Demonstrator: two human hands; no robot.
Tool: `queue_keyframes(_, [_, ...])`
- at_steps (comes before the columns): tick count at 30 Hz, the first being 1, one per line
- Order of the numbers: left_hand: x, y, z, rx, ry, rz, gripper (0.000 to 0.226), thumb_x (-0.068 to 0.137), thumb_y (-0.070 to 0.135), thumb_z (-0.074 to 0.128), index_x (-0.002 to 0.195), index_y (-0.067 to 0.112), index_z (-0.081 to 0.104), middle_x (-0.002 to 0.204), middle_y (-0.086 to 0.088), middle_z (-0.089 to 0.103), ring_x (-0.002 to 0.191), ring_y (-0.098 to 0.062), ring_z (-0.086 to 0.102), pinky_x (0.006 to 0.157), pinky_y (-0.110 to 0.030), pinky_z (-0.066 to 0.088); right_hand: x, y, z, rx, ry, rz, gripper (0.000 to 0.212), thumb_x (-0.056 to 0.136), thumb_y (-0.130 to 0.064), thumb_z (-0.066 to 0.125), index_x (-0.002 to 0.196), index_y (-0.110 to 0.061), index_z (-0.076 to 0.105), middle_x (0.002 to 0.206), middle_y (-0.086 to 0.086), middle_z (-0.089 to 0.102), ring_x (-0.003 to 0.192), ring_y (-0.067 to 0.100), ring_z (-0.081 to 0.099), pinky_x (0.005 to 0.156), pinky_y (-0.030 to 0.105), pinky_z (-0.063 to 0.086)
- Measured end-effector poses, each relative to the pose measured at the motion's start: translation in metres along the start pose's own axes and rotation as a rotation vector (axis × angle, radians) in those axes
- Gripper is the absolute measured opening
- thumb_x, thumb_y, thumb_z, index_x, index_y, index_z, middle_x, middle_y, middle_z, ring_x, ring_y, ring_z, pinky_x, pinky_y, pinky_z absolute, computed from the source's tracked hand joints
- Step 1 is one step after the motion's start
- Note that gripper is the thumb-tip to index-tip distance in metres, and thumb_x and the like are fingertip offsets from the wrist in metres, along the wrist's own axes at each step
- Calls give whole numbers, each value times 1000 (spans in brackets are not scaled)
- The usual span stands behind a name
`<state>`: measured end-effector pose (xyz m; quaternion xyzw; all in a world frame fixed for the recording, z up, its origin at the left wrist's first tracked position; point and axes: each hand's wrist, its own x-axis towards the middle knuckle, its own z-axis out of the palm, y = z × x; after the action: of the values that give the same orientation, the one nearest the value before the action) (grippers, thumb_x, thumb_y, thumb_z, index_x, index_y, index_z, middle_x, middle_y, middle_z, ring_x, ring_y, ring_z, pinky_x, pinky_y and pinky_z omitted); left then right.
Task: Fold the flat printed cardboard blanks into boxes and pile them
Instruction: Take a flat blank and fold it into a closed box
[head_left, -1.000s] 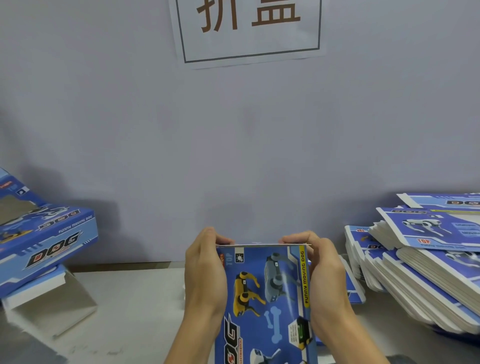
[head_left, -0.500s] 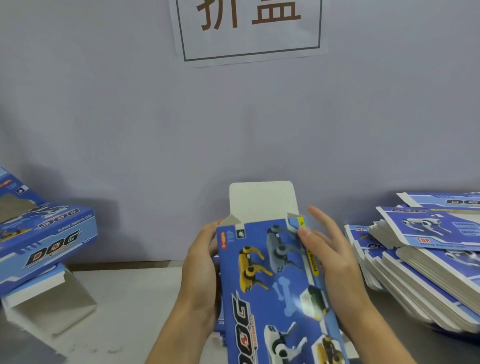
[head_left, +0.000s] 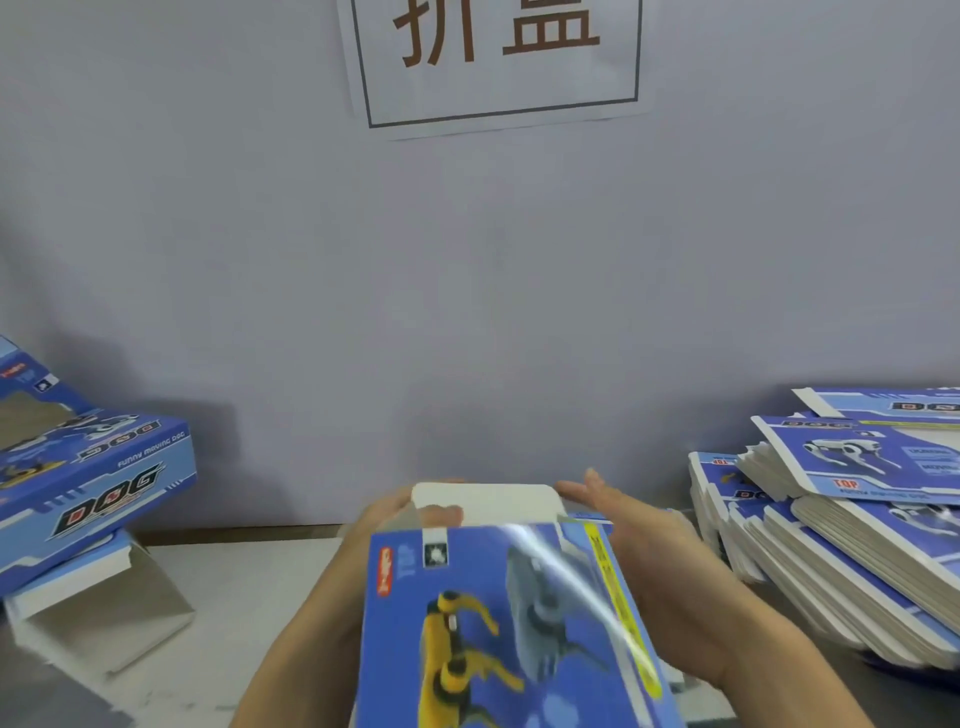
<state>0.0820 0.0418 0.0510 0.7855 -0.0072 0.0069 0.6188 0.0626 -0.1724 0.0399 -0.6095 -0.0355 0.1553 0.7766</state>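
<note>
The left hand (head_left: 387, 512) gripped the far left corner of a blue printed box (head_left: 504, 623), a fingertip curled over its top edge beside the white end flap (head_left: 488, 501), while the right hand (head_left: 631, 545) lay along the box's right side with fingers held straight and together, reaching past the flap. The box was held above the pale tabletop (head_left: 249, 597), tilted toward the camera, its picture of a yellow and a grey robot dog facing up. A slumped stack of flat blanks (head_left: 841, 525) sat to the right; folded boxes (head_left: 88, 483) were piled at left. A paper sign (head_left: 498, 57) hung on the grey wall (head_left: 467, 286).
</note>
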Motion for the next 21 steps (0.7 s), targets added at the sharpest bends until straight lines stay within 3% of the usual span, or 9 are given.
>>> queue_keyframes(1, [1,2,4,-17,-54,-19,22,84,4,76,102,13,69,63,9,71,50,1,65,45,-10,45,1,4,-3,-58,106,-39,28,102,-34,50,115,-15,66,128,17,66,125,43,55,98,36,53])
queue_keyframes(2, [1,4,9,-26,-99,-27,27,84,3,75,108,16,68,67,10,71,52,2,66,45,-11,46,3,3,0,-99,165,-62,22,101,-25,52,113,-15,68,122,17,69,117,41,61,96,41,55])
queue_keyframes(3, [2,3,14,-11,-111,-12,26,88,3,71,108,18,67,68,10,70,52,1,66,45,-11,46,2,4,1,-113,185,-87,20,100,-19,55,112,-14,70,114,16,72,106,36,69,92,47,57])
queue_keyframes(4, [1,3,18,-10,-111,4,23,90,3,67,105,21,66,67,11,69,51,1,66,44,-11,46,0,4,3,-148,189,-123,19,99,-14,57,110,-12,72,105,15,75,93,28,74,81,44,61])
queue_keyframes(6, [-2,1,26,-54,-104,25,19,92,6,65,102,22,64,61,11,70,51,-1,67,43,-11,46,-6,5,0,-189,231,-187,17,96,-6,59,105,-7,73,84,9,76,67,13,72,56,23,56])
queue_keyframes(7, [-3,-1,27,-77,-103,44,16,93,8,65,104,20,64,60,10,71,52,-3,68,43,-12,47,-5,5,1,-194,247,-201,16,95,-4,59,103,-5,73,78,6,75,62,10,70,52,18,51])
queue_keyframes(15, [-11,-1,22,-67,-69,110,19,88,10,71,106,14,68,68,4,74,59,-12,72,46,-16,50,-10,3,7,-112,241,-239,17,93,1,62,106,-4,71,80,13,73,60,15,70,49,19,51])
queue_keyframes(18, [-10,-1,21,-40,-62,125,12,86,4,74,92,13,71,61,4,71,52,-7,67,46,-16,47,-11,4,7,-92,236,-230,16,92,2,62,99,-6,74,81,20,72,61,20,69,50,23,53])
queue_keyframes(21, [-9,1,22,3,-56,125,18,84,-2,73,76,14,72,55,3,67,44,-4,57,47,-14,45,-10,5,6,-165,267,-271,16,87,8,64,86,-2,77,80,22,72,70,19,65,57,16,51])
